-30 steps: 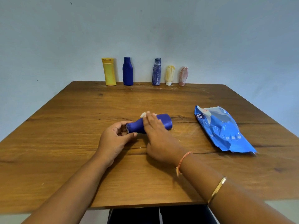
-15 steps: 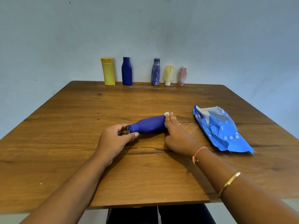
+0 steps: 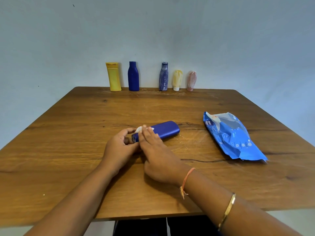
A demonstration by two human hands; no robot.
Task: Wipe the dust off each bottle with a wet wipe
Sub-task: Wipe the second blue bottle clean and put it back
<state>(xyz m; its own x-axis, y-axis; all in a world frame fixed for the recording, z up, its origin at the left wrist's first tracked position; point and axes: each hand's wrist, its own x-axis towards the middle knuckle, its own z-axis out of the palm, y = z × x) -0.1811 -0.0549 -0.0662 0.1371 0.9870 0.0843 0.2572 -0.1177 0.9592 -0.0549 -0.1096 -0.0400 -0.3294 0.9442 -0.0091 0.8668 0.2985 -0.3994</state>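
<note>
Head view showed the blue bottle point(image 3: 164, 131) lying on its side near the middle of the desk point(image 3: 68, 133). Its long axis ran left to right and slightly away from me, cap end to the left, flat base to the right. Its exposed body looked smooth, glossy and free of streaks.

The left grip point(image 3: 119, 149) was curled round the cap end, steadying it. The right grip point(image 3: 158, 157) lay flat-fingered over the neck, pressing a bunched wet wipe point(image 3: 139, 129) onto the bottle rather than clenching it. The rest of the body stretched rightward from that grip along the axis, so I judged the coming stroke belonged to the right grip.

Farther right lay the wipes pack point(image 3: 231, 135). Along the far edge stood a yellow bottle point(image 3: 113, 77), an upright blue bottle point(image 3: 133, 77), a streaked bottle point(image 3: 163, 77), a yellow tube point(image 3: 177, 79) and a pink tube point(image 3: 191, 80). The last three looked dusty.
</note>
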